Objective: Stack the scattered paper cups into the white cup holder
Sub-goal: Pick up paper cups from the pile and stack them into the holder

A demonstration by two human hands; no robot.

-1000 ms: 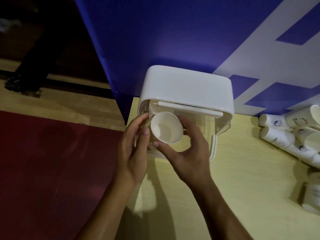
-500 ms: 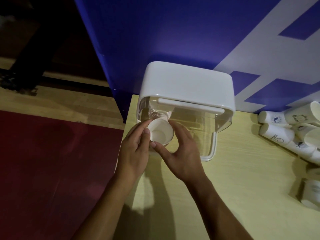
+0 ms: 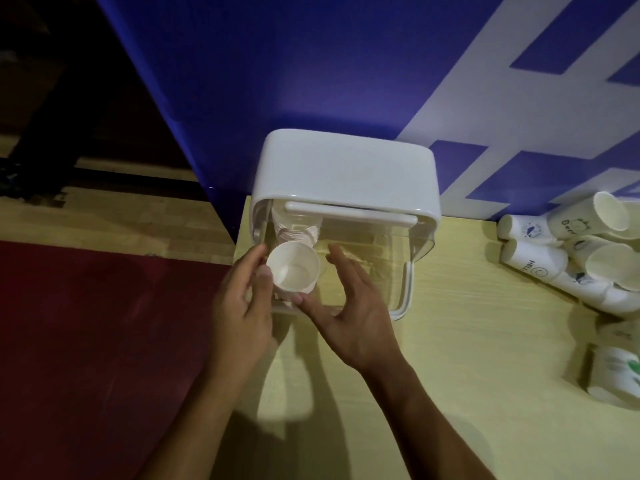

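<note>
Both hands, left hand (image 3: pixel 242 303) and right hand (image 3: pixel 349 306), are being cupped loosely, fingers apart, around the paper cup (image 3: pixel 293 266) being seated on the stack (image 3: pixel 296 230) in the white cup holder (image 3: pixel 346 174); fetching another from the scattered cups (image 3: pixel 571 258) is judged next.

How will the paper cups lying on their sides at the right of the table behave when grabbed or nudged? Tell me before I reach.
The loose paper cups look thin-walled and empty, so probably very light and easy to crush if squeezed. They lie on their sides on the table, so a nudge would likely make them roll in a curve. They lean against each other, so pulling one may shift its neighbours.

Head-mounted, close, downward over table (image 3: pixel 467 341)
</note>
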